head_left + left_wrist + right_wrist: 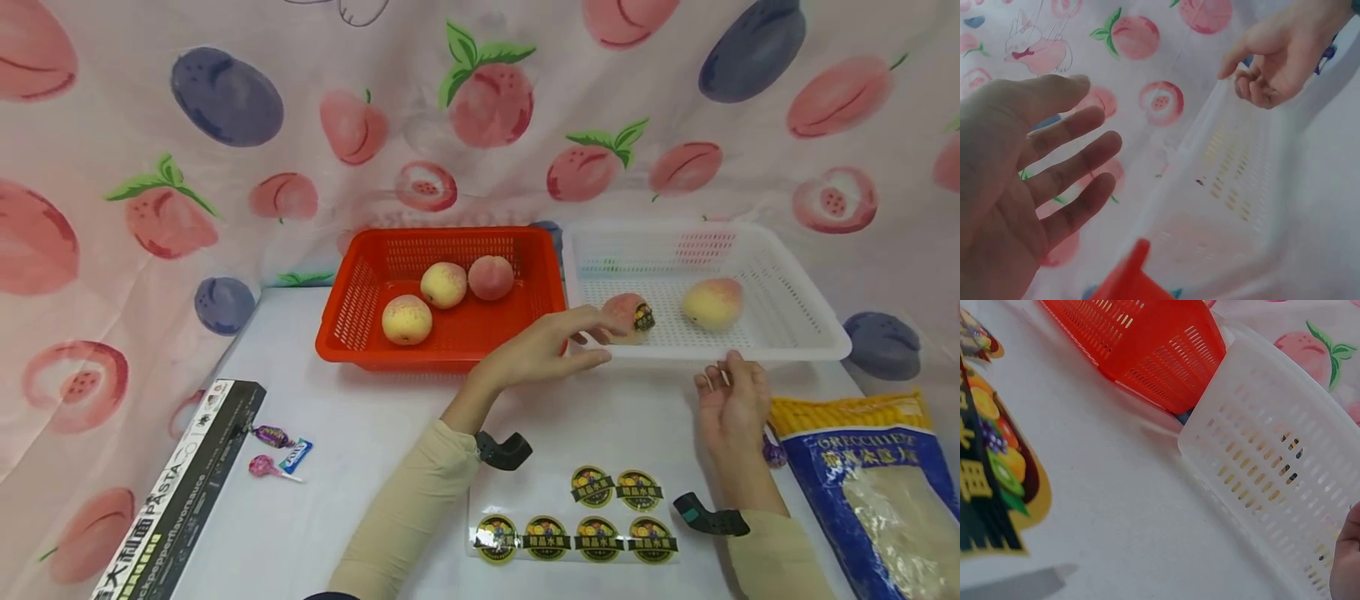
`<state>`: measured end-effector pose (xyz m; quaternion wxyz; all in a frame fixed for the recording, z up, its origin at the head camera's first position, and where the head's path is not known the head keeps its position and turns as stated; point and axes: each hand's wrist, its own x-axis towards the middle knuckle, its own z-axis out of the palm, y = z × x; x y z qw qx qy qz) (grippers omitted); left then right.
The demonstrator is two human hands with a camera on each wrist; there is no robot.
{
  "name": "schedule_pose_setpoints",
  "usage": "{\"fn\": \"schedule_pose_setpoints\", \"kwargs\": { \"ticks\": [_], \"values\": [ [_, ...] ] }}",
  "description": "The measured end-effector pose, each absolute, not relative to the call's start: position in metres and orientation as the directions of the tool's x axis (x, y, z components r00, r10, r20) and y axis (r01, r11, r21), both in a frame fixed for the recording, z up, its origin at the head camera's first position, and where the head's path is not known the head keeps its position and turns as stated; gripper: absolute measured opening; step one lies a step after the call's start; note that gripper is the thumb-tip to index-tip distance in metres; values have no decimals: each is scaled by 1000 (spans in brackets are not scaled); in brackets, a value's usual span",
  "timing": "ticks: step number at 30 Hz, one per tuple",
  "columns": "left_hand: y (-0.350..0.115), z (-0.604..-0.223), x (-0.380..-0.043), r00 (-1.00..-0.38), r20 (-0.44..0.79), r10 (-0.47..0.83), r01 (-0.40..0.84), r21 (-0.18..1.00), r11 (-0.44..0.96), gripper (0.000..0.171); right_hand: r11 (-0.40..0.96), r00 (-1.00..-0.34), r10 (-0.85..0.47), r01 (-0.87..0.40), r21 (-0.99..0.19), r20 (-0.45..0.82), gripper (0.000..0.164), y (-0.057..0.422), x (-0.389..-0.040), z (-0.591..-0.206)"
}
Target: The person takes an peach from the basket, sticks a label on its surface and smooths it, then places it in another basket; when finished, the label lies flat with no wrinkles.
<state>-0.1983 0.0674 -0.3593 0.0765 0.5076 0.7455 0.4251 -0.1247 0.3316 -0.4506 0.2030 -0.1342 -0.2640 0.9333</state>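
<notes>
My left hand [551, 346] reaches over the near left corner of the white basket [787, 350], fingers extended and apart, close to a peach [622, 312] that bears a black-and-gold fruit sticker [643, 317]. In the left wrist view, nothing lies in this hand [1029, 162]. A second, yellow-pink peach [712, 304] sits farther right in the basket. At the basket's front rim is my right hand [733, 404], palm up, its fingers loosely bent and holding nothing; whether a fingertip touches the rim I cannot tell. Below lies a clear sheet [540, 500] with several matching stickers [597, 537].
Left of the white basket stands a red basket [480, 360] with three peaches [444, 285]. A black pasta box [191, 492], a lollipop [262, 466] and two wrapped candies [272, 436] lie at left. A blue-and-yellow orecchiette bag [862, 458] lies at right.
</notes>
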Motion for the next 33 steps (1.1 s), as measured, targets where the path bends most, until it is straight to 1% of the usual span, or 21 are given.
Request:
{"fn": "schedule_pose_setpoints", "kwargs": {
  "ticks": [6,9,11,13,15,18,22,25,26,29,31,33],
  "values": [
    [49,-365,-174,-575,370,730,635,765,112,30,-763,-865,478,-323,-559,-151,19,329,-123,-450],
    [37,-365,-157,-642,369,672,577,810,106,27,-768,-851,497,-341,-543,-168,18,329,-123,-449],
    [27,-369,-147,-695,343,632,505,859,89,25,-755,-822,540,-378,-536,-180,18,329,-124,-448],
    [17,-377,-140,-750,305,588,417,907,62,25,-733,-780,594,-424,-531,-197,18,329,-123,-445],
    [8,-387,-136,-795,273,542,330,944,10,25,-699,-731,652,-475,-534,-203,18,330,-122,-442],
    [-3,-408,-135,-860,213,464,199,977,-78,24,-631,-658,732,-556,-541,-177,20,332,-121,-435],
    [-13,-442,-133,-927,78,366,35,992,-121,25,-518,-590,805,-648,-558,-61,21,331,-119,-426],
    [-17,-461,-130,-955,-5,297,-56,985,-164,29,-429,-573,816,-690,-583,77,22,324,-119,-422],
    [-17,-464,-129,-961,-23,274,-82,975,-206,31,-400,-572,810,-701,-591,131,22,322,-119,-420],
    [-16,-467,-127,-975,-82,208,-157,915,-373,28,-328,-588,744,-735,-593,317,17,315,-120,-415],
    [-16,-465,-126,-980,-130,152,-189,848,-495,22,-314,-616,664,-744,-590,424,13,310,-120,-412],
    [-17,-461,-125,-980,-180,84,-194,767,-612,17,-285,-642,566,-741,-609,517,11,304,-121,-410]
  ]
}}
